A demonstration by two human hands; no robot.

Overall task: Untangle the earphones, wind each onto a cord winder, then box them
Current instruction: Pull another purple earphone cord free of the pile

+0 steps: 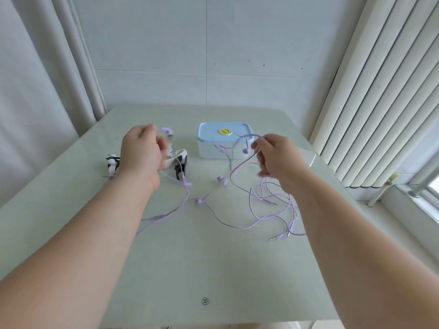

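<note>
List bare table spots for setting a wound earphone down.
Free: the near table strip around the logo mark; the far strip behind the box. Crowded: centre and right with earphone cords, left by the cord winders.

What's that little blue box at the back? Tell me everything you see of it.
The box is small, rectangular, round-cornered, plastic-looking: a light blue lid over a paler, whitish body, a round yellow disc at the lid's middle. Lid on, it stands upright on the pale table, toward the far side. A purple earphone cord pinched by the right hand hangs before it; whether they touch is unclear.
</note>
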